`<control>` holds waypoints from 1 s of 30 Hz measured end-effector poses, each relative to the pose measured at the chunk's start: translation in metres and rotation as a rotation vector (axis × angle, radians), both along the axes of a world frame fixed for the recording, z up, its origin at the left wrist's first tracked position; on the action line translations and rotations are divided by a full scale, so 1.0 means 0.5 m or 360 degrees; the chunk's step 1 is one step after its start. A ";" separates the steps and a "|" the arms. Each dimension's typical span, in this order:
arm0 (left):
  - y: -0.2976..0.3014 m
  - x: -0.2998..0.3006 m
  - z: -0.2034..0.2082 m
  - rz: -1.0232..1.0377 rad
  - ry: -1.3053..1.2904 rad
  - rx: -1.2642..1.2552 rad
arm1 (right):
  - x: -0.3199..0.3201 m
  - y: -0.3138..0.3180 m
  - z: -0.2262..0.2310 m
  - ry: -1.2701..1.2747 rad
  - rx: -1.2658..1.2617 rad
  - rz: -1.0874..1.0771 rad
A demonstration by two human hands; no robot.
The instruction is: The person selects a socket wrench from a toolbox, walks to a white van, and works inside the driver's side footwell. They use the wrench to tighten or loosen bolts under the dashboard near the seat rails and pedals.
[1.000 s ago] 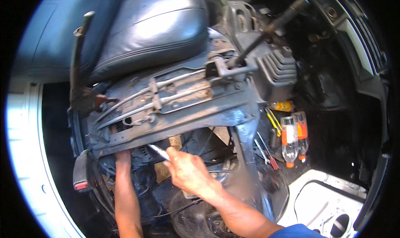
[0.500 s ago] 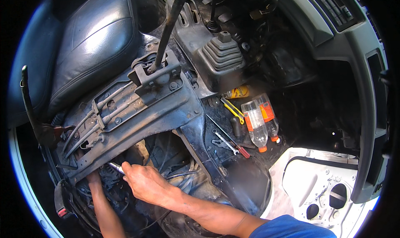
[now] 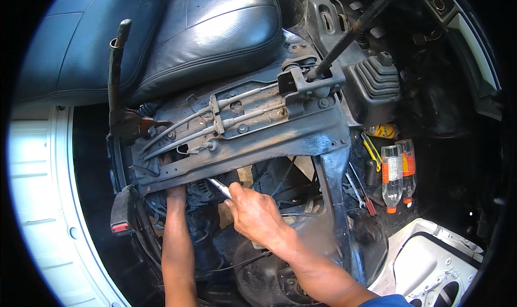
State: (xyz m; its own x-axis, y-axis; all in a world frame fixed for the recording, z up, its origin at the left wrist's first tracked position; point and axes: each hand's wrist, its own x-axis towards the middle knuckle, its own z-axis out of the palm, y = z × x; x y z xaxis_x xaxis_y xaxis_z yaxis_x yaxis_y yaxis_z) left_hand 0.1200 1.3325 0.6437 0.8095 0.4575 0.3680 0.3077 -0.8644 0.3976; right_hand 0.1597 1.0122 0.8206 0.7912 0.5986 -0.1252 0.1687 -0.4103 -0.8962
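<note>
My right hand (image 3: 253,207) is closed round a shiny metal tool handle (image 3: 219,188); the tool's far end runs under the dark metal seat frame (image 3: 231,159), so its kind cannot be told. My left hand (image 3: 175,193) reaches up beneath the same frame, to the left of the tool. Its fingers are hidden by the metal. Two control cables (image 3: 186,137) run along the top of the frame to a lever bracket (image 3: 309,83). Below it, an open bay shows hoses, wires and engine parts.
A long lever (image 3: 358,24) rises at the upper right and a shorter one (image 3: 115,75) at the left. On the right floor lie plastic bottles (image 3: 392,180), a yellow cutter (image 3: 371,150), a spanner (image 3: 354,191) and a red-handled screwdriver (image 3: 369,203). Black seats (image 3: 226,16) stand behind.
The view has swung left, so the whole scene sits farther right, with more of the seats and door sill showing. Both hands keep their places at the frame; the right still grips the tool.
</note>
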 end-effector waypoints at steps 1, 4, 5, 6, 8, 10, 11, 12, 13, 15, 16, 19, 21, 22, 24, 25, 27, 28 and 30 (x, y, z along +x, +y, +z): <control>-0.002 0.004 0.001 -0.0003 -0.0002 -0.0004 | 0.001 0.000 0.001 -0.0011 -0.0001 -0.0001; -0.007 -0.009 0.006 0.0003 0.0005 0.0025 | 0.000 -0.001 0.002 0.0016 0.0008 0.0008; -0.007 -0.020 0.008 -0.0002 0.0009 0.0038 | -0.001 -0.001 0.003 0.0037 0.0022 -0.0013; -0.009 -0.029 0.007 0.0002 0.0010 0.0063 | -0.001 -0.001 0.002 0.0006 0.0018 0.0001; -0.008 -0.047 0.004 0.0008 0.0008 0.0098 | -0.002 -0.001 0.000 -0.0016 0.0007 -0.0010; -0.005 -0.056 0.001 0.0004 0.0007 0.0111 | -0.002 -0.001 -0.002 -0.0050 0.0040 -0.0014; -0.004 -0.057 -0.002 0.0001 0.0003 0.0114 | -0.003 -0.001 -0.003 -0.0062 0.0021 -0.0013; -0.002 -0.059 -0.002 -0.0001 0.0004 0.0121 | -0.003 -0.001 -0.003 -0.0044 0.0031 -0.0013; -0.002 -0.058 -0.005 -0.0003 0.0002 0.0128 | -0.003 -0.001 -0.003 -0.0067 0.0014 -0.0009; -0.001 -0.059 -0.007 -0.0012 -0.0001 0.0131 | -0.003 -0.001 -0.002 -0.0065 0.0010 -0.0014; 0.000 -0.060 -0.007 -0.0014 -0.0003 0.0136 | -0.003 -0.002 -0.002 -0.0069 -0.0011 -0.0001; -0.001 -0.065 -0.011 -0.0019 -0.0001 0.0155 | -0.003 -0.001 -0.003 -0.0071 -0.0033 0.0006; -0.002 -0.065 -0.011 -0.0020 -0.0008 0.0165 | -0.003 0.000 -0.005 -0.0069 -0.0033 -0.0005; -0.004 -0.063 -0.009 -0.0023 -0.0010 0.0170 | -0.004 0.001 -0.005 -0.0093 -0.0027 -0.0012; -0.008 -0.052 0.000 -0.0034 -0.0020 0.0206 | -0.005 0.002 -0.006 -0.0090 0.0005 -0.0023; -0.011 -0.044 0.008 -0.0050 -0.0031 0.0234 | -0.006 0.002 -0.006 -0.0118 0.0024 -0.0036; -0.020 -0.021 0.027 -0.0113 -0.0088 0.0396 | -0.006 0.002 -0.007 -0.0091 0.0025 -0.0053; -0.024 -0.007 0.038 -0.0137 -0.0100 0.0413 | -0.006 0.002 -0.007 -0.0092 0.0022 -0.0043; -0.036 0.013 0.058 -0.0178 -0.0044 0.0179 | -0.007 0.001 -0.006 -0.0044 0.0018 -0.0020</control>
State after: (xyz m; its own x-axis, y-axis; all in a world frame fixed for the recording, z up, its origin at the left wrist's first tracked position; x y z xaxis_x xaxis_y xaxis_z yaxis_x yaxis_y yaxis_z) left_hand 0.1266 1.3146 0.6724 0.8420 0.3196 0.4347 0.1970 -0.9322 0.3036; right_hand 0.1564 1.0125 0.8174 0.8018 0.5897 -0.0963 0.1884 -0.4024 -0.8959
